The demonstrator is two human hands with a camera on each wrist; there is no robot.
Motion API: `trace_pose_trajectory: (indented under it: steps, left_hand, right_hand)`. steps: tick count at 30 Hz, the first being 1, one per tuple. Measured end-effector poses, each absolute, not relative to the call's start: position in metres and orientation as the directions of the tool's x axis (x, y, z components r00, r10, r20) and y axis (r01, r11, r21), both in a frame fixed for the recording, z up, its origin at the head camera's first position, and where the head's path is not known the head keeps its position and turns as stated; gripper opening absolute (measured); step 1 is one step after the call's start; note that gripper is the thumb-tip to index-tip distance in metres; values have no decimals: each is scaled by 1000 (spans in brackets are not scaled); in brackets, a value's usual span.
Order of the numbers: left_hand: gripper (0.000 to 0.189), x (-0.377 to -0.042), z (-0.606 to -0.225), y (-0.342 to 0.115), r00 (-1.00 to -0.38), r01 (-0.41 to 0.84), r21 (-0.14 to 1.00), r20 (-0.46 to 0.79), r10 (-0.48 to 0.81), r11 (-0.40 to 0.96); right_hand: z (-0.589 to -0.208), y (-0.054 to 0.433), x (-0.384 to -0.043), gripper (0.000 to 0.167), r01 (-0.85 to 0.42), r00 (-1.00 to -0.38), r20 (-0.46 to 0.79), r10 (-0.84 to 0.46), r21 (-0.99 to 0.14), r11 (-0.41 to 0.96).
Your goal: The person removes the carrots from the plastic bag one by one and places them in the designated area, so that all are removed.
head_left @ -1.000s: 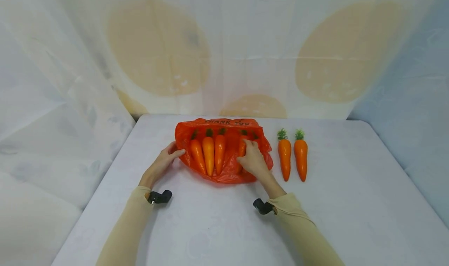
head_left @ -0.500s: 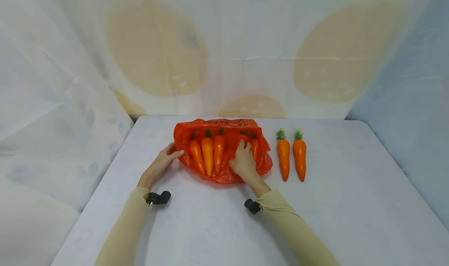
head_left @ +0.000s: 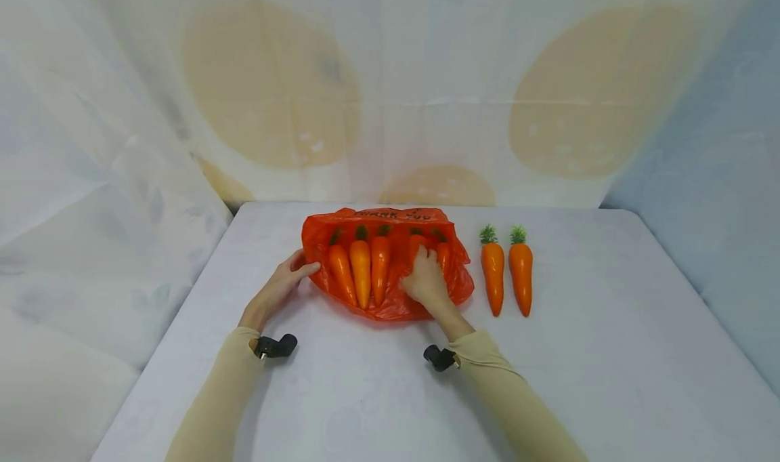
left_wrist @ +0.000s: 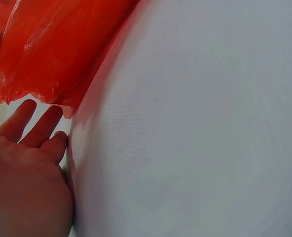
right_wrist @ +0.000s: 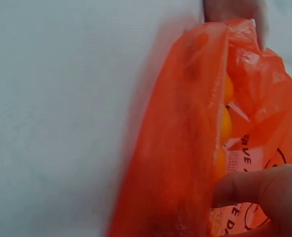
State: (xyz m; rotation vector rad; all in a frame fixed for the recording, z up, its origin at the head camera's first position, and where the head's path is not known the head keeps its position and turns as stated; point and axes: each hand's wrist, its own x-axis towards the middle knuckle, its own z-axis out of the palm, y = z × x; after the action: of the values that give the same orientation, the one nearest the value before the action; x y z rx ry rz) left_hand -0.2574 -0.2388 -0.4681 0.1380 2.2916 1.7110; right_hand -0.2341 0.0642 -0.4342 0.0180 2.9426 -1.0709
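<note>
Left hand (head_left: 283, 279): lying just left of centre in the head view, fingers extending straight, spread in the left wrist view; thumb touching the bag's left edge, nothing being enclosed in the palm.

Right hand (head_left: 426, 279): reaching into the bag right of centre, fingers bending over one carrot (head_left: 417, 243), thumb pointing left; whether it is gripping or merely touching, the pictures are not telling.

Bag, red translucent plastic (head_left: 399, 248), dark "THANK YOU" lettering: lying open at the centre of the frame, mouth facing down-frame.

Carrots, glossy orange, tapering, green-topped, five: lying inside the bag; three (head_left: 361, 272) grouping at its left, one sitting under the right hand, one (head_left: 445, 255) resting just right of it.

Carrots, same pattern, two (head_left: 493, 279) (head_left: 521, 279): lying side by side, apart, right of the bag, tips pointing down-frame.

Table, white-covered (head_left: 609, 326): supporting all items.
</note>
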Motion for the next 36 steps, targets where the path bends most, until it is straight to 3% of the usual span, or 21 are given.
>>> trace_pose_trajectory:
  steps: [8,23,36]
  left_hand:
    - [77,-258,-469,-239,-959,-77,953,-151,240,292]
    - [76,-258,-470,-239,-958,-77,952,-153,243,295]
    - [75,-257,-469,-239,-958,-82,955,-154,241,285]
  right_hand:
    - [-428,65,-233,75,52,-998,-51,21,-735,676]
    - [-414,73,-223,74,101,-991,-136,-13,-792,601]
    - [-408,87,-204,72,38,-992,-101,-74,-810,585]
